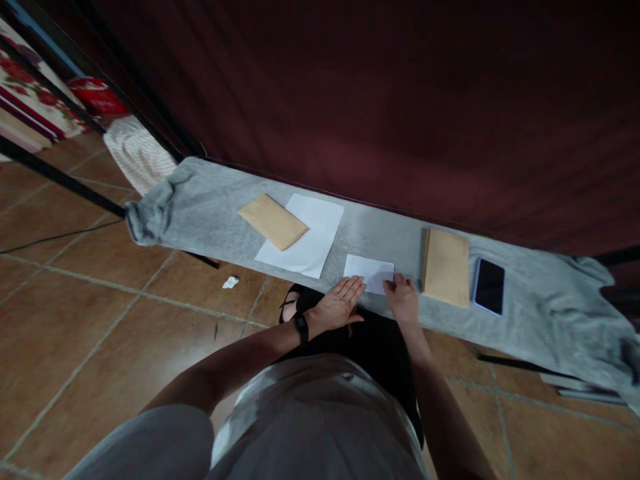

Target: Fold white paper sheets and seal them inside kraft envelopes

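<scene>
A small white sheet of paper (371, 268), perhaps folded, lies near the front edge of the grey cloth-covered bench. My left hand (341, 301), flat with fingers stretched out, rests on its lower left part. At the opposite side, my right hand (403, 297) has its thumb and fingers bent at the sheet's right edge, seemingly pinching it. A larger white sheet (320, 233) lies to the left, with a brown envelope (273, 221) slanted across it. To the right of my right hand sits a stack of brown envelopes (446, 267).
A phone (489, 287) with a dark screen lies right of the stack. Grey cloth (200, 200) covers the narrow bench, bunched at both ends. A dark red curtain (375, 113) hangs behind. On the tiled floor (125, 347) there is a crumpled white scrap (231, 282).
</scene>
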{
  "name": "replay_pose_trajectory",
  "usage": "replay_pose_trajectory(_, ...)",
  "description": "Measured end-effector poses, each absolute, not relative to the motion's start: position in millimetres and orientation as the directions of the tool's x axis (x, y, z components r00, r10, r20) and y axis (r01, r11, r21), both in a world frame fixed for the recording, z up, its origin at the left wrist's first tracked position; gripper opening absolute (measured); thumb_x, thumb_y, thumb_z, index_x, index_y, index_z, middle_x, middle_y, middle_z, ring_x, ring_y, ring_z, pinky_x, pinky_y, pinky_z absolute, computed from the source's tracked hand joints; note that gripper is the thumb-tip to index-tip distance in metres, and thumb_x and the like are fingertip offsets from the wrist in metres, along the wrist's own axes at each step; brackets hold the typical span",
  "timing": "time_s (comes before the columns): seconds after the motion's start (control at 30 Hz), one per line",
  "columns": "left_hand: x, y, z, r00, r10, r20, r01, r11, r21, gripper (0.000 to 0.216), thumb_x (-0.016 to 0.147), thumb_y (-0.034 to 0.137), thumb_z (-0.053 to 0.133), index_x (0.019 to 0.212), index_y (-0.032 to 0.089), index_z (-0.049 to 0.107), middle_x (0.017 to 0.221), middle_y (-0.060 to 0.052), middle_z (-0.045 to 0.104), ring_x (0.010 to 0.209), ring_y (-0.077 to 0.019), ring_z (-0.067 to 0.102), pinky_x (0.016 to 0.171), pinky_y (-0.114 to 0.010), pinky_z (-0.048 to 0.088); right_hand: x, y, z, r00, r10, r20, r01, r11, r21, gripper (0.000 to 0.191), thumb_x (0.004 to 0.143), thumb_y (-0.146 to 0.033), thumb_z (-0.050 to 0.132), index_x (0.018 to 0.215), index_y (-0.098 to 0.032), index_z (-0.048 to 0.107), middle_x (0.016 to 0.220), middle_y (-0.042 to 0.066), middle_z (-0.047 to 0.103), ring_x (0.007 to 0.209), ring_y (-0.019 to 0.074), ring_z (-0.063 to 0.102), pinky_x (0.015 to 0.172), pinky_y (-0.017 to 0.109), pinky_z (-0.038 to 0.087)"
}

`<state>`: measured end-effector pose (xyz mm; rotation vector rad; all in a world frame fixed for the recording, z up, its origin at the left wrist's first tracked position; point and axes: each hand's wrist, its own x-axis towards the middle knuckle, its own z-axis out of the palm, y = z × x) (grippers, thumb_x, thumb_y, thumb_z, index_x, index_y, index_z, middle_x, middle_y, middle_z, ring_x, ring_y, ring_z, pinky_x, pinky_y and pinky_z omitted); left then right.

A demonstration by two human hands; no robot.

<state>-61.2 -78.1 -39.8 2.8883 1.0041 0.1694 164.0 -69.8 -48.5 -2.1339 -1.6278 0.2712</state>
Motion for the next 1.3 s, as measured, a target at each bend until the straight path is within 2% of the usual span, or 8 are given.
replay_pose_trajectory(0.2, -58, -76, -38, 0.748, 0.654, 0.108, 0.643, -0.756, 0.124, 0.081, 0.098, 0.061, 0.045, 0.153, 0.003, 0.032, 0.162, -0.021, 0.030, 0.154, -0.0294, 0.020, 0.126, -0.044, 0.019, 170, -52, -39, 0.342, 0.938, -0.049, 0.755, -0.305, -0.580, 0.025, 0.088, -0.036, 0.059, 0.093, -0.016, 0.073, 0.082, 0.008, 0.074, 0.077, 0.0210, 0.068, 0.069, 0.028, 0.049)
replay_pose_trajectory(0.33, -48, -70, -38, 0.710, 0.693, 0.128, 0.677, -0.721, 0.145, 0.078, 0.100, 0.060, 0.041, 0.154, 0.004, 0.032, 0.162, -0.021, 0.030, 0.153, -0.0284, 0.022, 0.126, -0.046, 0.022, 172, -43, -35, 0.381, 0.924, -0.041, 0.748, -0.334, -0.573, 0.029, 0.091, -0.037, 0.056, 0.097, -0.014, 0.072, 0.085, 0.009, 0.075, 0.077, 0.0207, 0.069, 0.066, 0.026, 0.048)
replay_pose_trajectory(0.57, -34, -62, -45, 0.689, 0.711, 0.140, 0.699, -0.703, 0.129, 0.076, 0.100, 0.059, 0.043, 0.151, 0.003, 0.037, 0.162, -0.022, 0.030, 0.153, -0.0298, 0.023, 0.125, -0.047, 0.022, 165, -44, -34, 0.443, 0.896, 0.017, 0.797, -0.385, -0.466, 0.028, 0.095, -0.031, 0.054, 0.112, -0.012, 0.067, 0.102, 0.016, 0.073, 0.092, 0.0272, 0.070, 0.078, 0.034, 0.049)
replay_pose_trajectory(0.67, -34, -62, -47, 0.690, 0.708, 0.151, 0.698, -0.705, 0.121, 0.076, 0.100, 0.059, 0.043, 0.150, 0.002, 0.038, 0.161, -0.023, 0.030, 0.153, -0.0307, 0.024, 0.125, -0.048, 0.022, 159, -49, -35, 0.411, 0.897, 0.160, 0.867, -0.331, -0.374, 0.039, 0.097, -0.029, 0.050, 0.128, -0.007, 0.059, 0.115, 0.022, 0.068, 0.106, 0.0307, 0.065, 0.088, 0.040, 0.049)
replay_pose_trajectory(0.77, -31, -60, -44, 0.686, 0.713, 0.148, 0.700, -0.701, 0.133, 0.066, 0.103, 0.050, 0.040, 0.149, 0.002, 0.041, 0.158, -0.023, 0.037, 0.151, -0.0299, 0.029, 0.125, -0.049, 0.024, 150, -55, -39, 0.249, 0.926, 0.284, 0.928, -0.144, -0.343, 0.047, 0.101, -0.029, 0.043, 0.143, -0.008, 0.050, 0.134, 0.023, 0.061, 0.123, 0.0305, 0.057, 0.100, 0.044, 0.045)
replay_pose_trajectory(0.9, -22, -54, -40, 0.638, 0.754, 0.156, 0.728, -0.657, 0.196, 0.054, 0.104, 0.031, 0.030, 0.148, 0.003, 0.043, 0.156, -0.021, 0.042, 0.150, -0.0267, 0.032, 0.125, -0.047, 0.026, 137, -68, -49, -0.032, 0.965, 0.259, 0.941, 0.116, -0.317, 0.048, 0.105, -0.029, 0.031, 0.148, -0.014, 0.048, 0.155, 0.014, 0.047, 0.143, 0.0243, 0.041, 0.116, 0.043, 0.034)
replay_pose_trajectory(1.1, -8, -53, -48, 0.559, 0.811, 0.170, 0.766, -0.584, 0.269, 0.065, 0.104, 0.043, 0.028, 0.156, 0.005, 0.027, 0.162, -0.019, 0.031, 0.153, -0.0261, 0.022, 0.124, -0.047, 0.026, 131, -83, -61, -0.114, 0.973, 0.198, 0.973, 0.150, -0.175, 0.055, 0.104, -0.025, 0.035, 0.157, -0.013, 0.033, 0.163, 0.014, 0.031, 0.152, 0.0253, 0.028, 0.123, 0.047, 0.023)
replay_pose_trajectory(1.3, -21, -55, -53, 0.551, 0.818, 0.161, 0.787, -0.575, 0.226, 0.078, 0.101, 0.057, 0.035, 0.157, 0.003, 0.024, 0.162, -0.023, 0.029, 0.154, -0.0304, 0.020, 0.124, -0.050, 0.025, 141, -87, -65, -0.045, 0.968, 0.247, 0.981, 0.090, -0.174, 0.054, 0.106, -0.028, 0.032, 0.156, -0.007, 0.033, 0.161, 0.018, 0.035, 0.150, 0.0272, 0.031, 0.122, 0.049, 0.025)
